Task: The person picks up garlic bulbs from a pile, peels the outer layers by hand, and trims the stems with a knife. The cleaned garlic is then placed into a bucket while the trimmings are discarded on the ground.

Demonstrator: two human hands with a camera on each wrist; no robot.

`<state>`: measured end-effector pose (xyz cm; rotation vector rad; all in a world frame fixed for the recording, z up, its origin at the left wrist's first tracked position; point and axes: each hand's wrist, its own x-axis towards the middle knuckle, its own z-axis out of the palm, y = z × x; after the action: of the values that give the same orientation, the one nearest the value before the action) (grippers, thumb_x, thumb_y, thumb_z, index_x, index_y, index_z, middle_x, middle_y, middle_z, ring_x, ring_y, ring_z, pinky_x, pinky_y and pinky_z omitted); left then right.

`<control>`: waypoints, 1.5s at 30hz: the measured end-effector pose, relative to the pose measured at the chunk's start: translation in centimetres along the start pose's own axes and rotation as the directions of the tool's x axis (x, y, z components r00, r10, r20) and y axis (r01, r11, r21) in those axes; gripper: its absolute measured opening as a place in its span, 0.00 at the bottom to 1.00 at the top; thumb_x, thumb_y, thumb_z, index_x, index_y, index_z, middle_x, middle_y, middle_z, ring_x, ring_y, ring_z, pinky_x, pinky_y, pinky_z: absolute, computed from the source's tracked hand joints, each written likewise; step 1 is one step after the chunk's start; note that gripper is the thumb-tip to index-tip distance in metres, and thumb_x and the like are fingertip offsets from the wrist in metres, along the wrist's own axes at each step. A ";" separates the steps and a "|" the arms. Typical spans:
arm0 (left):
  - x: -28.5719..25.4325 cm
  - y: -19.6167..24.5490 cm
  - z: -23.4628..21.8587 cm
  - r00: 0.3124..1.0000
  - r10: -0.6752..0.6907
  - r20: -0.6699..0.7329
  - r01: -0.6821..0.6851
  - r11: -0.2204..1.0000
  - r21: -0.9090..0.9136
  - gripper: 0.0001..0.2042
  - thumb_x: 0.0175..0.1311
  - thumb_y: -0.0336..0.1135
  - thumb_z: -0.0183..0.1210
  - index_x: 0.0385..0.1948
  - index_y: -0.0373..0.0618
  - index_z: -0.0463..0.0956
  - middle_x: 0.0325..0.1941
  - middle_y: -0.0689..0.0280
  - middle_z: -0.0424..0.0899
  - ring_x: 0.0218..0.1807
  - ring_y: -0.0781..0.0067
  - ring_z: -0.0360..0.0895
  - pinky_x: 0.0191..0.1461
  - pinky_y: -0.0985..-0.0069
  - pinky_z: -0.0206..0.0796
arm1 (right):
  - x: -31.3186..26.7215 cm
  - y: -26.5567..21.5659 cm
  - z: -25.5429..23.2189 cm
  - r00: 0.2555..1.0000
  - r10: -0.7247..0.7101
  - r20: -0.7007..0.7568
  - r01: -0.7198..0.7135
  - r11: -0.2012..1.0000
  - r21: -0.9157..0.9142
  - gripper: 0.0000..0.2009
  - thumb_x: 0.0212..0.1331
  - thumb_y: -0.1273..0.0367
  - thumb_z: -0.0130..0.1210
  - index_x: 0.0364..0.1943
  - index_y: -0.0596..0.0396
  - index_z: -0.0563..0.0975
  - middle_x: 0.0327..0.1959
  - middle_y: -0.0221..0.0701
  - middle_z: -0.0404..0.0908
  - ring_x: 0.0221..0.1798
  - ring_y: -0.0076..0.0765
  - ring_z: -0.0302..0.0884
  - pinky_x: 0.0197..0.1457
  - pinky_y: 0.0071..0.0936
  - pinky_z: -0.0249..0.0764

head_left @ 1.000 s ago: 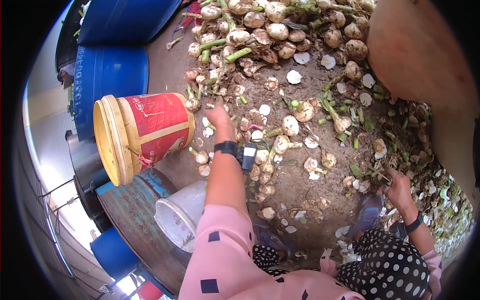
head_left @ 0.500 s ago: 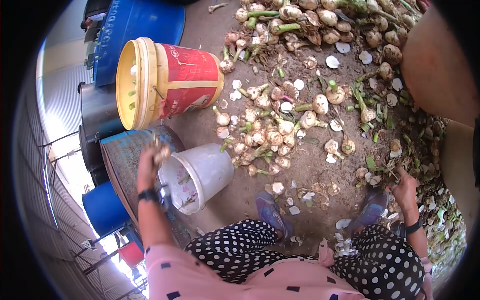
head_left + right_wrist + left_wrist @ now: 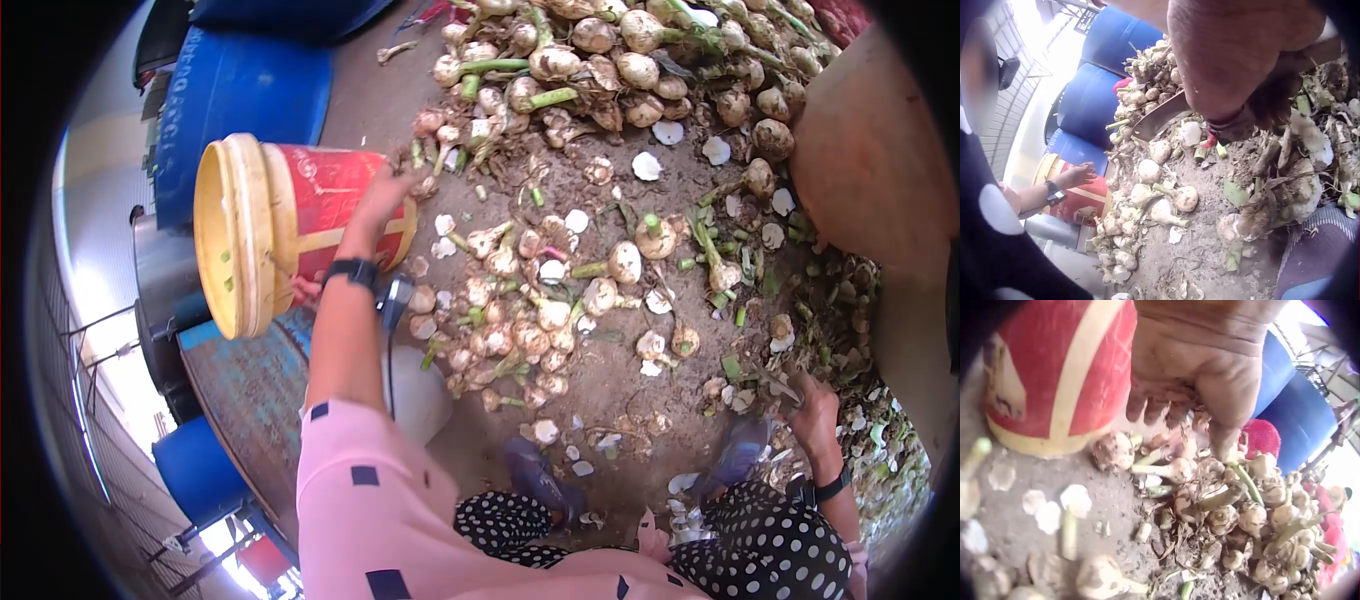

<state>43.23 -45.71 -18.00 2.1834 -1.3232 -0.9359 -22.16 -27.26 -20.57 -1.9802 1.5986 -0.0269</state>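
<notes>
Head view: left hand [image 3: 385,195] fingers spread over bulbs [image 3: 430,180]; right hand [image 3: 815,400] grips a knife [image 3: 1163,115].

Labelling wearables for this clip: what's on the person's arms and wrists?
Left arm: pink sleeve with dark square patches, ending above the elbow. A black band circles the left wrist, carrying a small dark camera unit with a cable. Right wrist: a black band, pink sleeve edge behind it. Both hands bare, soil-smudged.
</notes>
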 end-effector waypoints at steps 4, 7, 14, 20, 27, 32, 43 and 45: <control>6.8 -1.1 3.3 0.992 -0.122 0.023 0.119 0.987 0.112 0.31 0.53 0.35 0.61 0.61 0.38 0.63 0.59 0.57 0.72 0.58 0.61 0.71 0.58 0.69 0.64 | -0.7 0.3 -0.9 0.992 0.104 0.065 -0.103 0.995 -0.009 0.14 0.36 0.77 0.62 0.32 0.56 0.76 0.30 0.41 0.80 0.34 0.52 0.78 0.36 0.38 0.74; 8.6 -2.0 4.6 0.953 -0.255 -0.164 0.281 0.945 0.166 0.32 0.44 0.30 0.66 0.55 0.37 0.64 0.51 0.55 0.77 0.50 0.62 0.76 0.53 0.72 0.67 | -1.1 0.7 -1.2 0.992 0.106 0.070 -0.105 0.994 -0.020 0.14 0.36 0.77 0.63 0.32 0.56 0.76 0.28 0.41 0.79 0.33 0.52 0.78 0.36 0.38 0.74; 6.1 -2.7 5.3 0.982 -0.180 0.058 0.189 0.907 -0.376 0.31 0.48 0.21 0.60 0.58 0.42 0.62 0.51 0.58 0.76 0.48 0.64 0.76 0.51 0.71 0.69 | -0.7 1.1 -1.2 0.992 0.098 0.074 -0.097 0.995 -0.015 0.14 0.35 0.78 0.61 0.33 0.57 0.75 0.29 0.42 0.79 0.32 0.53 0.78 0.36 0.39 0.74; 4.8 -1.3 11.2 0.994 0.016 -0.110 -0.050 0.947 -0.316 0.33 0.47 0.20 0.59 0.61 0.45 0.62 0.51 0.63 0.77 0.49 0.70 0.74 0.55 0.75 0.66 | -0.4 0.4 -0.8 0.995 0.043 0.088 -0.043 0.999 0.001 0.16 0.33 0.80 0.55 0.33 0.57 0.76 0.29 0.43 0.79 0.32 0.55 0.78 0.37 0.41 0.74; -2.6 6.8 17.9 0.998 -0.045 -0.031 0.042 0.993 -0.109 0.30 0.56 0.31 0.57 0.64 0.56 0.60 0.59 0.57 0.71 0.56 0.58 0.74 0.65 0.64 0.66 | -0.3 -1.5 -0.8 0.996 -0.002 0.088 0.004 1.000 -0.029 0.15 0.34 0.77 0.57 0.34 0.55 0.76 0.28 0.43 0.78 0.32 0.54 0.77 0.36 0.42 0.74; -8.0 9.6 24.9 0.972 0.120 -0.200 -0.104 0.990 0.093 0.34 0.57 0.38 0.59 0.67 0.64 0.56 0.66 0.54 0.65 0.62 0.50 0.69 0.62 0.61 0.65 | -0.1 -2.1 -0.6 0.997 -0.046 0.056 0.045 0.999 0.014 0.15 0.34 0.76 0.57 0.33 0.54 0.76 0.28 0.42 0.78 0.32 0.53 0.77 0.36 0.42 0.73; -24.7 13.1 26.0 0.984 0.103 -0.144 -0.171 0.771 -0.614 0.21 0.58 0.29 0.59 0.55 0.38 0.71 0.59 0.57 0.71 0.63 0.63 0.66 0.65 0.68 0.59 | -0.2 -4.3 -3.8 0.978 -0.135 -0.160 0.197 0.849 0.489 0.20 0.33 0.76 0.61 0.39 0.55 0.77 0.30 0.42 0.80 0.34 0.52 0.79 0.38 0.40 0.75; -30.4 15.1 27.5 0.989 0.069 0.132 0.032 0.769 -0.638 0.20 0.57 0.29 0.61 0.53 0.37 0.71 0.56 0.59 0.73 0.58 0.64 0.70 0.62 0.68 0.62 | 0.4 -5.6 -4.2 0.939 -0.211 -0.272 0.325 0.801 0.502 0.19 0.33 0.76 0.61 0.38 0.54 0.76 0.29 0.40 0.79 0.33 0.50 0.79 0.36 0.39 0.75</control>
<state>4.37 -25.91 -17.06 1.5847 -0.8855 -1.3287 -18.68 -28.80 -14.71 -1.7597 1.2204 -0.7399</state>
